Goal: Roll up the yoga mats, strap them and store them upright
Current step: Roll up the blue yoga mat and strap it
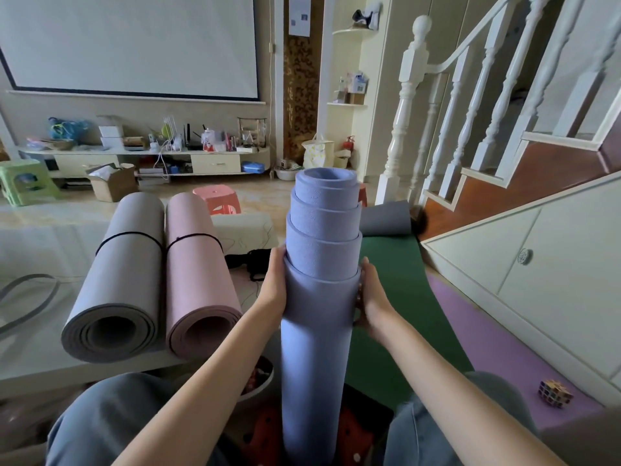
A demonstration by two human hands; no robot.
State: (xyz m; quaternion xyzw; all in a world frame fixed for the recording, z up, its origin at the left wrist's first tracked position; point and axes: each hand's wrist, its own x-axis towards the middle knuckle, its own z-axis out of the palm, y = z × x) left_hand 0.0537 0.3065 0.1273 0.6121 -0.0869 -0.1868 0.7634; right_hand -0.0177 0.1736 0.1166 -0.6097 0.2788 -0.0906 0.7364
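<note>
A rolled lavender-blue yoga mat point(317, 331) stands upright between my knees, its inner layers telescoped upward out of the roll. My left hand point(274, 284) grips its left side and my right hand point(371, 297) grips its right side, both at the outer layer's upper rim. On the white low table point(37, 361) to the left lie a grey rolled mat point(126, 274) and a pink rolled mat point(198, 274), each bound by a black strap. A green mat point(400, 297) lies flat on the floor to the right, with a grey mat point(386, 218) curled at its far end.
A purple mat point(497, 348) lies by the white stair cabinet point(524, 274), with a puzzle cube point(555, 392) on it. Black straps point(253, 264) lie on the table's far right. Staircase railing point(403, 105) rises at right. A pink stool point(218, 198) stands beyond the table.
</note>
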